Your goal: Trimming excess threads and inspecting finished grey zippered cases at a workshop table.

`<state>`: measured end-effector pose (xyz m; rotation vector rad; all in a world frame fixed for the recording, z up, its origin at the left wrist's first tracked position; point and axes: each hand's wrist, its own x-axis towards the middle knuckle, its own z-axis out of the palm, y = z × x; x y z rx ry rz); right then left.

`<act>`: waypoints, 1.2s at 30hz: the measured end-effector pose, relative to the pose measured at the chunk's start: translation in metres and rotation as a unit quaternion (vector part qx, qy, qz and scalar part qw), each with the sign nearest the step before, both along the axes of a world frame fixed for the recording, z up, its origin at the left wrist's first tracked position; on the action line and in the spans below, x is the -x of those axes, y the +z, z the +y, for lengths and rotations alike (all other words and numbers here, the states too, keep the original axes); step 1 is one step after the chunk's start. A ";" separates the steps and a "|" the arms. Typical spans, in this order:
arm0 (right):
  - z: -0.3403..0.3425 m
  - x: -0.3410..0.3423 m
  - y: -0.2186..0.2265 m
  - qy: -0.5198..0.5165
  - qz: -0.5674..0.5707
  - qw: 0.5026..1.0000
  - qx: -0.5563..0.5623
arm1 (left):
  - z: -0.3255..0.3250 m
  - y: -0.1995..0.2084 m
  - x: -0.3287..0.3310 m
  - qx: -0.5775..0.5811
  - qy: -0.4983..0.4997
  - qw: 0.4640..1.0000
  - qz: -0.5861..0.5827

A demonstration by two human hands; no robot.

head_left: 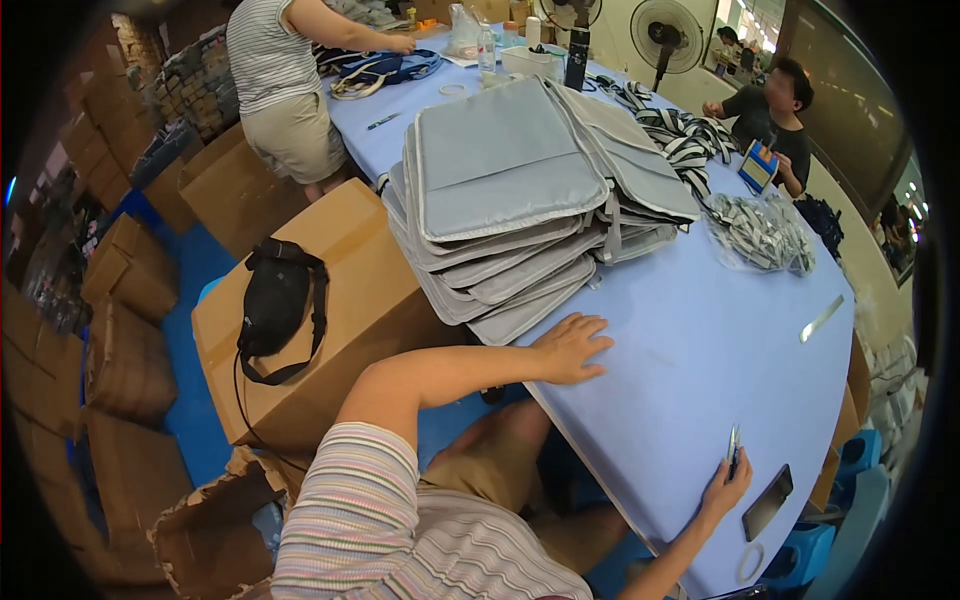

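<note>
My left hand [572, 350] lies on the blue-covered table [660, 390], fingers spread and holding nothing. Just beyond it rises a stack of grey fabric panels [510, 165] with light piped edges, like flat bag pieces. My right hand [727, 488] rests near the table's right side, closed around a small pair of thread snips [735, 450] whose metal tips point away from me. Right beside that hand is a dark phone [767, 503], lying flat. A pale ring, perhaps a tape roll [750, 563], sits nearer to me.
A cardboard box [370, 290] with a black waist bag [275, 305] on it stands at my left. Black-and-white straps [690, 140], a clear bag of grey pieces [762, 235] and a metal ruler [822, 318] lie farther right. Two people [285, 90] work across the table.
</note>
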<state>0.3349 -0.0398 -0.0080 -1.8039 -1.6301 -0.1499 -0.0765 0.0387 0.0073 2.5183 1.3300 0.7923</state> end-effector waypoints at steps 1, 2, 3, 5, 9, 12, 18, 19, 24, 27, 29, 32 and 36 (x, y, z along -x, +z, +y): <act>0.001 -0.002 -0.001 0.000 0.013 1.000 -0.005 | 0.001 -0.001 0.000 -0.006 -0.004 1.000 -0.004; 0.001 -0.004 -0.001 -0.001 0.012 1.000 -0.005 | 0.001 -0.002 0.000 -0.011 -0.009 1.000 -0.008; -0.001 -0.004 -0.002 -0.009 0.049 0.999 0.002 | 0.001 -0.002 0.000 -0.010 -0.011 1.000 -0.009; -0.003 -0.003 -0.001 -0.020 0.086 0.996 0.010 | 0.003 0.000 0.000 0.022 -0.012 1.000 0.016; -0.001 -0.001 0.002 -0.022 0.109 0.994 0.024 | 0.002 0.000 0.000 0.014 0.003 1.000 0.015; 0.001 0.000 0.001 -0.006 0.086 0.996 0.001 | 0.004 0.000 0.001 0.010 -0.001 1.000 0.013; 0.002 -0.005 -0.004 -0.019 0.078 0.997 0.006 | 0.003 -0.002 0.001 -0.024 -0.008 0.999 -0.021; 0.002 -0.006 -0.005 -0.029 0.081 0.996 0.010 | 0.003 -0.003 0.001 -0.024 -0.006 0.999 -0.022; 0.003 -0.010 -0.009 -0.024 0.100 0.995 -0.003 | 0.003 -0.004 0.001 0.013 -0.012 0.999 -0.044; 0.005 -0.012 -0.011 -0.029 0.108 0.994 0.006 | 0.004 -0.008 0.002 0.008 -0.012 0.998 -0.067; 0.007 -0.016 -0.013 -0.028 0.113 0.993 0.010 | 0.005 -0.008 0.002 -0.007 -0.012 0.998 -0.065; 0.008 -0.024 -0.019 -0.021 0.104 0.994 -0.004 | 0.004 -0.004 0.001 -0.014 -0.012 0.998 -0.065; 0.010 -0.022 -0.017 -0.023 0.104 0.994 -0.002 | 0.003 -0.011 0.001 -0.038 -0.016 0.993 -0.107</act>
